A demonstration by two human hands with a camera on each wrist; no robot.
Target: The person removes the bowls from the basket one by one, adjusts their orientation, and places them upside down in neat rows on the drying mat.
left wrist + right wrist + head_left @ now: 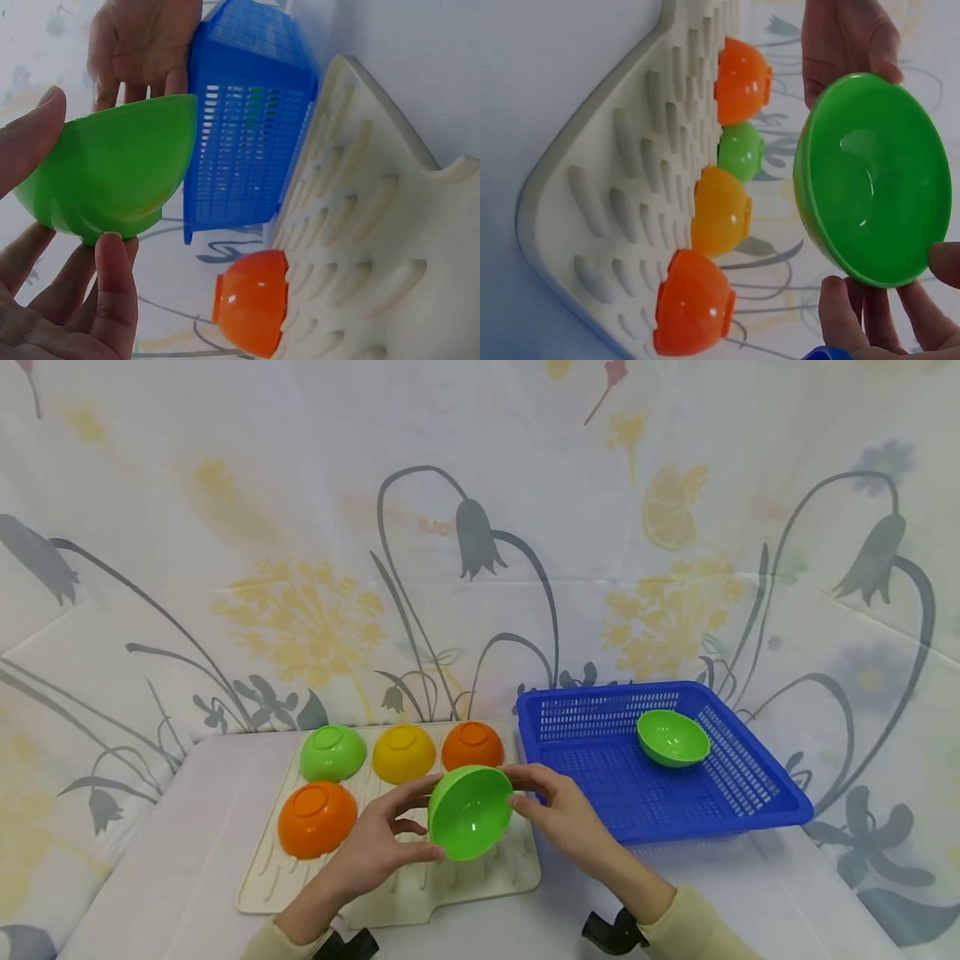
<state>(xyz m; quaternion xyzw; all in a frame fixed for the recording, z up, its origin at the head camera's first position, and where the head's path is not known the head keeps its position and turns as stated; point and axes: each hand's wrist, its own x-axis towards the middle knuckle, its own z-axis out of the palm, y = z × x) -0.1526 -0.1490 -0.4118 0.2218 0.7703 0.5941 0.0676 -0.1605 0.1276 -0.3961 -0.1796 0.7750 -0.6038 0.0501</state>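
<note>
A green bowl (470, 814) is held tilted between both hands above the cream drying rack (397, 906), its inside facing the head camera. My left hand (372, 845) grips it from the left, thumb near the rim and fingers around the outside by the base. On the opposite side my right hand (570, 821) pinches the rim, with the thumb (946, 262) at the edge and fingers behind. Upside down on the rack are a green bowl (333, 753), a yellow bowl (404, 754), an orange bowl (472, 745) and, nearer the front, another orange bowl (317, 820).
Right of the rack stands a blue plastic basket (585, 756) with slotted walls. Inside it, toward the back right, another green bowl (672, 739) lies with its opening up. A flower-patterned cloth (330, 527) hangs behind the white-covered table (187, 860).
</note>
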